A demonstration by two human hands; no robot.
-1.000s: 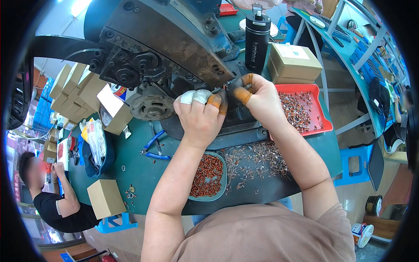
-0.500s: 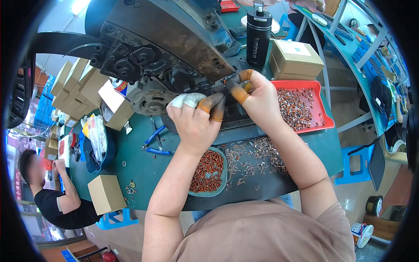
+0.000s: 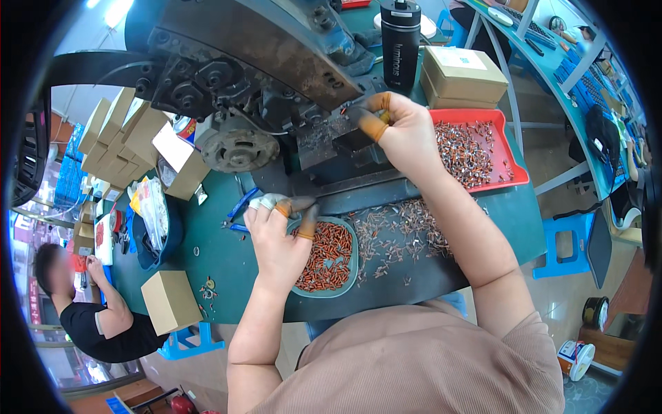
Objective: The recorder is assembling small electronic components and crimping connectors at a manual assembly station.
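My left hand (image 3: 276, 234) is over the left rim of a teal tub (image 3: 356, 265) full of small copper-coloured cylindrical parts (image 3: 321, 259). Its thumb and forefinger wear dark-stained orange finger cots and come together at the tips; whatever they pinch is too small to make out. Other fingers of this hand have white coverings. At the work point of a dark metal machine (image 3: 324, 141), my right hand (image 3: 403, 131) is closed, its cot-covered fingertips together. A tiny orange-copper bit (image 3: 343, 110) shows beside these fingertips; whether they grip it is unclear.
A red tray (image 3: 507, 148) of small metal parts stands at the right, below cardboard boxes (image 3: 462, 76) and a black bottle (image 3: 400, 48). Loose parts (image 3: 393, 238) litter the tabletop. Blue-handled pliers (image 3: 241, 203) lie left of my left hand. Another person (image 3: 103, 303) sits far left.
My left hand has come away from the machine, down and left to the teal tub. My right hand stays at the machine. Teal patches now show among the copper parts.
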